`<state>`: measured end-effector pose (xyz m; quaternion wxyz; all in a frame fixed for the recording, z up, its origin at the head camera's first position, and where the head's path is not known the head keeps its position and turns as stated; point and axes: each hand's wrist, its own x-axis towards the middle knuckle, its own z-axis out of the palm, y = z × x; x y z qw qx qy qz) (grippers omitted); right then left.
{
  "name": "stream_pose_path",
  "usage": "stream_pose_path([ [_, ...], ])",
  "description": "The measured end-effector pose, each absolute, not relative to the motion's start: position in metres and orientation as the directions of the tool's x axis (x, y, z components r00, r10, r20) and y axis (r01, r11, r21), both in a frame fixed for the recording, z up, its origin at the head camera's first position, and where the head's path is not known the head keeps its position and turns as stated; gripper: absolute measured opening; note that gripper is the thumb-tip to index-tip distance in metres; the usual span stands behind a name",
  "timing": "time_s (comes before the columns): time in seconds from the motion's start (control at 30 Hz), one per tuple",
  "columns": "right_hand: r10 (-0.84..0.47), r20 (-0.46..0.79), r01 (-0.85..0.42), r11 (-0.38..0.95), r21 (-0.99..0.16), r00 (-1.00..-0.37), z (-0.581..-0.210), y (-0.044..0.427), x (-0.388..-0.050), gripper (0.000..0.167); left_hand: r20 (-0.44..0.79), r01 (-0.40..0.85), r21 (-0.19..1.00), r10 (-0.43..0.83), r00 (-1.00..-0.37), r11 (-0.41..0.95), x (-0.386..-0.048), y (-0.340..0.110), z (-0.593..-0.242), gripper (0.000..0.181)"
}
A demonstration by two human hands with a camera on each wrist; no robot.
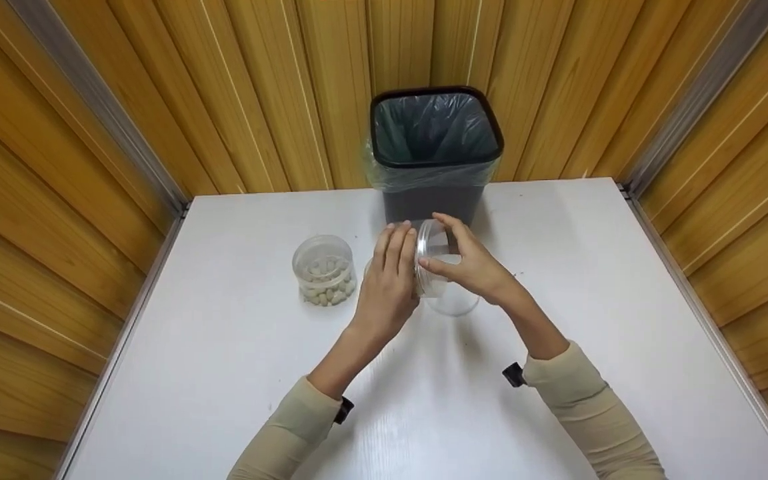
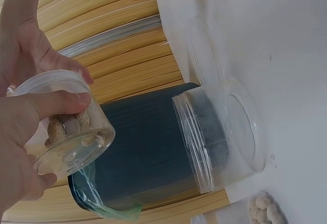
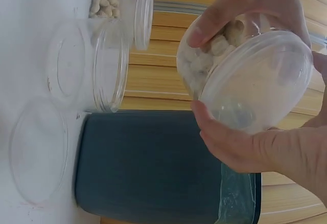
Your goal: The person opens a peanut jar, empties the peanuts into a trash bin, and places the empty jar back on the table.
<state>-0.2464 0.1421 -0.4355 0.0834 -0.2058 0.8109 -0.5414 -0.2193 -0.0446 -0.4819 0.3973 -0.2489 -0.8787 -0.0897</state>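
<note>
In front of the bin (image 1: 434, 203), the left hand (image 1: 384, 290) had its fingers curled round a tilted jar of pale nuts (image 3: 196, 68), while the right hand (image 1: 474, 267) held its lid (image 3: 260, 83). A loose lid (image 3: 38, 152) and open jar (image 2: 219, 137) sat before the bin on the surface (image 1: 224, 373); another filled jar (image 1: 324, 273) stood front-left of it.

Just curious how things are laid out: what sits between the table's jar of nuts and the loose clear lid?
A clear, empty-looking jar stands there, as the right wrist view shows.
</note>
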Motion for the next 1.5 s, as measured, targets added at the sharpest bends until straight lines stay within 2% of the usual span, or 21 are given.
stream_pose_path([
  [0.13,-0.440,0.162,-0.330,0.338,-0.882,-0.883,-0.440,0.142,-0.246,0.093,0.742,0.510,-0.037,0.366,-0.562,0.859,-0.217,-0.044,-0.484,0.077],
  [0.37,-0.510,0.349,-0.538,0.287,-0.793,-0.786,-0.447,0.143,-0.247,0.098,0.741,0.546,0.027,0.350,-0.573,0.837,-0.215,-0.044,-0.482,0.076],
  [0.53,-0.554,0.385,-0.609,0.302,-0.734,-0.738,-0.447,0.147,-0.249,0.099,0.730,0.555,0.070,0.337,-0.594,0.829,-0.214,-0.043,-0.480,0.076],
  [0.7,-0.546,0.314,-0.535,0.309,-0.786,-0.777,-0.443,0.148,-0.247,0.100,0.735,0.570,0.086,0.334,-0.590,0.817,-0.215,-0.045,-0.478,0.078],
  [0.9,-0.436,0.113,-0.279,0.338,-0.899,-0.893,-0.438,0.145,-0.243,0.095,0.747,0.554,0.031,0.349,-0.566,0.832,-0.215,-0.046,-0.479,0.079],
  [1.0,-0.413,0.076,-0.227,0.332,-0.916,-0.908,-0.439,0.144,-0.242,0.096,0.759,0.546,-0.002,0.357,-0.545,0.838,-0.213,-0.044,-0.482,0.075],
  [1.07,-0.422,0.095,-0.243,0.313,-0.918,-0.902,-0.440,0.145,-0.241,0.095,0.760,0.543,-0.018,0.364,-0.538,0.840,-0.212,-0.044,-0.483,0.072],
  [1.13,-0.451,0.158,-0.320,0.312,-0.895,-0.879,-0.442,0.146,-0.241,0.096,0.748,0.557,0.009,0.364,-0.555,0.831,-0.211,-0.044,-0.483,0.076],
  [1.2,-0.499,0.244,-0.439,0.322,-0.839,-0.832,-0.443,0.148,-0.242,0.097,0.722,0.577,0.069,0.358,-0.592,0.814,-0.210,-0.045,-0.483,0.089],
  [1.33,-0.603,0.408,-0.678,0.324,-0.660,-0.686,-0.445,0.153,-0.246,0.101,0.659,0.599,0.202,0.345,-0.669,0.775,-0.207,-0.049,-0.480,0.116],
  [1.5,-0.690,0.468,-0.797,0.272,-0.539,-0.553,-0.448,0.163,-0.248,0.101,0.591,0.610,0.284,0.366,-0.719,0.740,-0.205,-0.052,-0.477,0.121],
])
